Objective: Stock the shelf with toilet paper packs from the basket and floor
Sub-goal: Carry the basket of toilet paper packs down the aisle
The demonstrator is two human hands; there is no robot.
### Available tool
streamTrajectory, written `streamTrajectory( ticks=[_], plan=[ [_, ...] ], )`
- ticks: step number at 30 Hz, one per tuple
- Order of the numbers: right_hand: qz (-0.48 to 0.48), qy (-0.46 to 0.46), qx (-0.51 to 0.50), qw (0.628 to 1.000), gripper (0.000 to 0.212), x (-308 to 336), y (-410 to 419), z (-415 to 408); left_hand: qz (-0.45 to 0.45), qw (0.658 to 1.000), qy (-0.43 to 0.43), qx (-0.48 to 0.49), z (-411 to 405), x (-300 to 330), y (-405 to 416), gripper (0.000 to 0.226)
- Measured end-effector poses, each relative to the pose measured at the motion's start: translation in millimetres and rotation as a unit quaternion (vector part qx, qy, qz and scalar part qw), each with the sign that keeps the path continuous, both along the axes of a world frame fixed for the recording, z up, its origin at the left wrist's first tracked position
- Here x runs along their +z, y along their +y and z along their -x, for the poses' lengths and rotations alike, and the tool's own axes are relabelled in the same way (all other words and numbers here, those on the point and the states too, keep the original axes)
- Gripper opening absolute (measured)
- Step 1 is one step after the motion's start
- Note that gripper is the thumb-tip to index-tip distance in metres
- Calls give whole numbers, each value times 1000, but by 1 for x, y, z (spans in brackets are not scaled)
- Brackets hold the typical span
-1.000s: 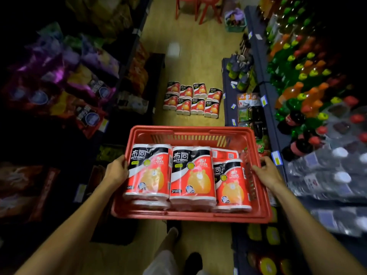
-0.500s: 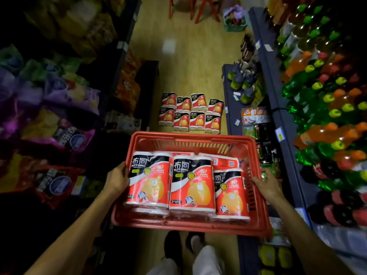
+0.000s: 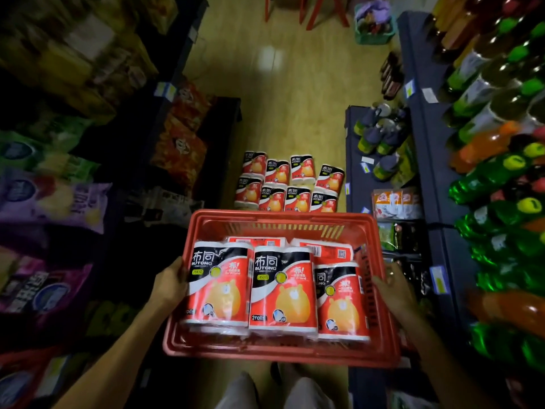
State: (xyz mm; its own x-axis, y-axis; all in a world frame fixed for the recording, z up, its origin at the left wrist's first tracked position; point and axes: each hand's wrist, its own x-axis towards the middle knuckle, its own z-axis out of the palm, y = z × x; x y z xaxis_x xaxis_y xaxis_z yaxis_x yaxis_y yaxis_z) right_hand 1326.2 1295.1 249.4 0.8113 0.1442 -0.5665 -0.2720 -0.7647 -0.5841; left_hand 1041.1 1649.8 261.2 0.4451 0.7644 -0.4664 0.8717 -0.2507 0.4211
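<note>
A red plastic basket [image 3: 277, 221] hangs in front of me, carried by both sides. My left hand [image 3: 169, 283] grips its left rim and my right hand [image 3: 393, 286] grips its right rim. Inside lie several red, black and white toilet paper packs [image 3: 281, 287] with an orange bear print, three across the top layer and more beneath. Just beyond the basket, several more of the same packs [image 3: 290, 184] stand in two rows on the wooden floor.
Dark shelving with snack bags [image 3: 53, 199] lines the left of the aisle. On the right, a blue shelf unit [image 3: 439, 184] holds green and orange drink bottles [image 3: 501, 178]. A green bin [image 3: 374, 20] and red chair legs [image 3: 318, 10] stand at the far end. My legs [image 3: 274, 391] show below.
I have walked forward with the basket. The floor packs have drawn nearer to the basket's far rim, and the shelves have slid back on both sides. Both hands kept their grip.
</note>
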Motion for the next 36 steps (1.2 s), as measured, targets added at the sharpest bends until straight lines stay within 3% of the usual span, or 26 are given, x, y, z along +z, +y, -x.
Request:
streamTrajectory(
  ticks=[16,20,32,36],
  plan=[
    [-16,7,-34,999,27,-59,77,-80,1,1000,-10,-26,-91,-57,86,22],
    [-16,12,-44,999,45,-79,95,-86,13,999,-7,-37,-107,-83,110,25],
    [36,30,-45,998,54,-193,134,-115,51,998,0,-30,-162,-204,156,32],
    [51,27,-44,997,55,-248,146,-130,63,997,8,-41,-183,-258,164,46]
  ],
)
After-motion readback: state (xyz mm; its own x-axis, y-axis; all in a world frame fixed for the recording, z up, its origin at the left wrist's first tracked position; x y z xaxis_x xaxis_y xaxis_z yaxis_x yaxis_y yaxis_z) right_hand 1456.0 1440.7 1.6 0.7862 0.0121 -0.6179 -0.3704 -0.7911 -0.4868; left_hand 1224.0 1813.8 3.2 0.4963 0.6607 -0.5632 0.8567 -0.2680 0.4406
